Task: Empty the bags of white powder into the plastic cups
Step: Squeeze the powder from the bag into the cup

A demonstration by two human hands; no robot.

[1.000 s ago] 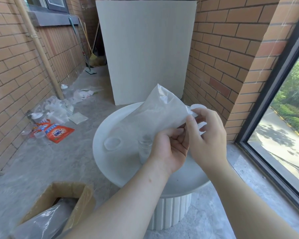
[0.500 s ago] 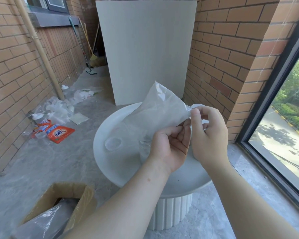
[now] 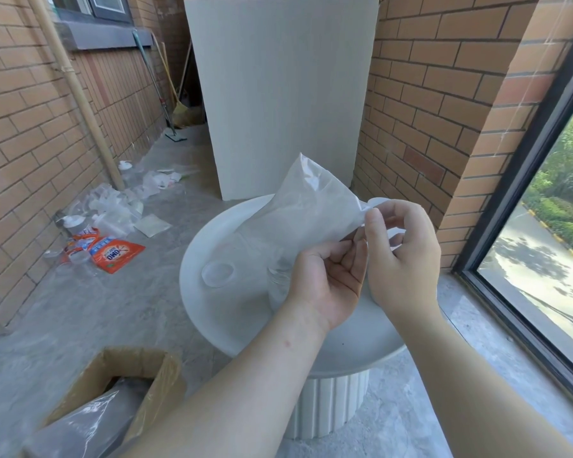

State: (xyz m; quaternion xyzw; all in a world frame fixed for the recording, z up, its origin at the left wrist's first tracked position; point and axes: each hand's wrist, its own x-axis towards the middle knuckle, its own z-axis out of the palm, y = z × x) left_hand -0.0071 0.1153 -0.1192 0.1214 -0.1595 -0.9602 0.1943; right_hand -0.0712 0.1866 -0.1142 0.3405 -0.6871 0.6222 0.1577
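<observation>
A cloudy clear plastic bag [image 3: 311, 206] is held up over the round white table [image 3: 232, 312], its far corner pointing up. My left hand [image 3: 328, 282] grips the bag's lower edge with curled fingers. My right hand [image 3: 401, 252] pinches the bag's near corner between thumb and forefinger. A clear plastic cup [image 3: 277, 280] stands on the table just left of my left hand, partly hidden behind it and the bag. A clear round lid [image 3: 217, 274] lies flat on the table to the left. Part of another white cup [image 3: 379, 202] shows behind my right hand.
An open cardboard box [image 3: 123, 385] holding plastic bags stands on the floor at lower left. Empty bags, bottles and an orange detergent pouch [image 3: 113, 254] litter the floor by the left brick wall. A white panel [image 3: 278, 94] stands behind the table; a window [image 3: 543, 226] is on the right.
My right hand has slid up along the bag's corner and now pinches it higher. The bag has lifted slightly. My left hand stays about where it was.
</observation>
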